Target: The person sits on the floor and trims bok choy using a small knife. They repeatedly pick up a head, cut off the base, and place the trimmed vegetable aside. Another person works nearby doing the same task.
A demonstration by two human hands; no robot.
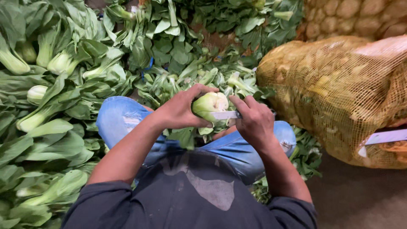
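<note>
The bok choy [209,106] sits over the person's lap, its pale cut base turned up and its leaves mostly hidden under the left hand [180,111], whose fingers grasp it around the stalks. The knife [225,115] lies flat against the base; only a short stretch of blade shows, the handle buried in the clenched right hand [255,121]. More greens [51,85] are heaped around the jeans [118,118]. A mesh sack [335,93] of potatoes lies to the right, cut off by the frame.

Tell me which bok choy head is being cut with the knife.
The bok choy head held in the left hand, its pale base against the knife in the right hand. The others lie untouched in piles.
</note>
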